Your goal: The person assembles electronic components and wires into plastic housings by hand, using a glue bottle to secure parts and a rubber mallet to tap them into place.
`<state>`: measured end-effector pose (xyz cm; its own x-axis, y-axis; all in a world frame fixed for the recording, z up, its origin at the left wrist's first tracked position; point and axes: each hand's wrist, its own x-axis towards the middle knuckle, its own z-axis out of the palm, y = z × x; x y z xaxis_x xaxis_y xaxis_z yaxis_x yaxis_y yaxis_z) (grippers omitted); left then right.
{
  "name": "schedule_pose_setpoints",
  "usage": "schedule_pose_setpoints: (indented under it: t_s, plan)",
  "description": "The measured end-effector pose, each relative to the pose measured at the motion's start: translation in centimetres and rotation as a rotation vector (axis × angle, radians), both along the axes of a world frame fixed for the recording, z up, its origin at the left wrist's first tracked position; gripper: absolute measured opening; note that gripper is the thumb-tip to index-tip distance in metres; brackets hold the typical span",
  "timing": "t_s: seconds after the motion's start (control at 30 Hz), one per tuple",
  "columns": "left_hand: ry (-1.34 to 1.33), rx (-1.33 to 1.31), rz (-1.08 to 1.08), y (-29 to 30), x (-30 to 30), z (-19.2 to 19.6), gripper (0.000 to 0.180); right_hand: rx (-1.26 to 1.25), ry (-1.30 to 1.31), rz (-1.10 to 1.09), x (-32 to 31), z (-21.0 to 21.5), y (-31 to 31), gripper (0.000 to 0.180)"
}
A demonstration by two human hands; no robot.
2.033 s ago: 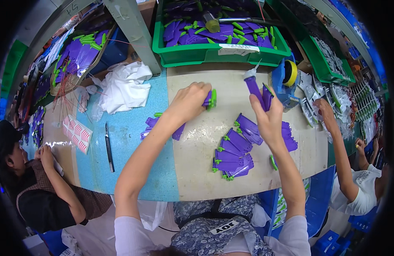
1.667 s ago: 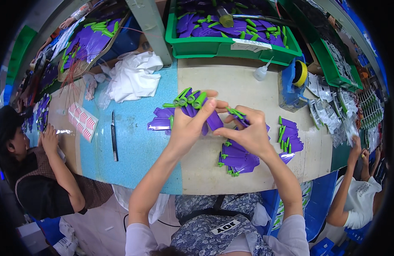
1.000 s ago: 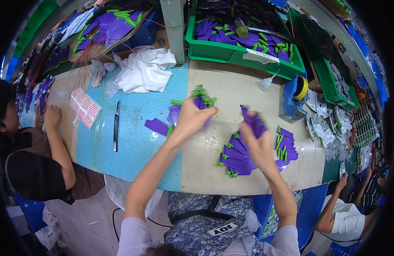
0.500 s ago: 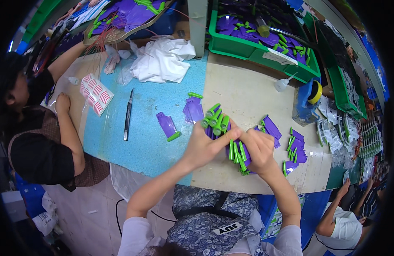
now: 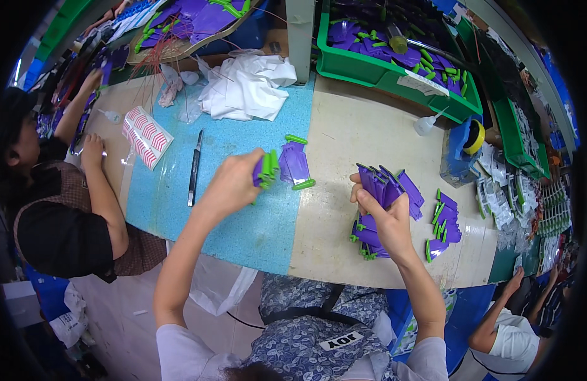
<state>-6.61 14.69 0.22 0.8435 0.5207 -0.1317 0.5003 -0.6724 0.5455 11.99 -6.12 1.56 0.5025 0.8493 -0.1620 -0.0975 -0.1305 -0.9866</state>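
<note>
Over the blue mat my left hand (image 5: 233, 183) is closed around a small bunch of flat purple plastic pieces with green tube-like ends (image 5: 266, 170). My right hand (image 5: 390, 222) grips a fanned bundle of the same purple pieces (image 5: 379, 185), their narrow edges pointing up. Below that hand lies a stack of purple pieces (image 5: 369, 236) with green ends, partly covered by it. Just right of my left hand, a few overlapped purple pieces (image 5: 294, 164) rest on the mat. Another spread pile (image 5: 447, 219) lies to the right of my right hand.
A black-handled craft knife (image 5: 195, 171), a red-and-white patterned packet (image 5: 146, 138) and a white cloth (image 5: 247, 87) lie on the blue mat. A green crate (image 5: 376, 75) of purple pieces, a squeeze bottle (image 5: 425, 124) and a tape dispenser (image 5: 457, 152) stand behind. At left sits a co-worker (image 5: 68, 209).
My hands, together before, are now apart. The left has moved left with a bunch; the right keeps a bundle near the stack. The co-worker's far hand has shifted away from the tray.
</note>
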Motion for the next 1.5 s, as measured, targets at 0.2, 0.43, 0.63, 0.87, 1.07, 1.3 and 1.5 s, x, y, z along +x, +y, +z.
schedule_pose_setpoints:
  t_s: [0.2,0.43,0.63,0.87,1.07,1.3,1.5]
  plan:
    - [0.019,0.098,0.07,1.3,-4.6,0.7,0.044,-0.053,0.021,-0.032,0.4,-0.1,-2.0,0.015]
    - [-0.391,-0.974,0.281,-4.6,-0.4,-0.5,0.039,-0.145,-0.158,0.198,-3.6,-0.9,0.0,0.026]
    - [-0.834,-1.328,0.281,-9.9,2.7,0.3,0.041,-0.036,-0.294,0.06,-2.9,-1.5,-0.5,0.033]
    - [-1.038,-1.389,0.396,-12.6,4.5,0.2,0.03,0.203,-0.591,0.102,-1.6,-0.8,-1.0,0.034]
    - [-0.958,-1.132,0.421,-13.7,4.8,-0.4,0.022,0.415,-1.384,0.077,-0.5,-0.8,-1.7,0.041]
    - [-0.373,-0.159,-0.14,-6.2,4.8,0.4,0.035,0.29,-1.178,-0.116,1.8,-2.3,-3.7,0.025]
    - [0.045,0.269,-0.453,-0.3,7.3,0.5,0.034,0.072,-0.476,-0.329,2.6,0.7,-3.8,0.012]
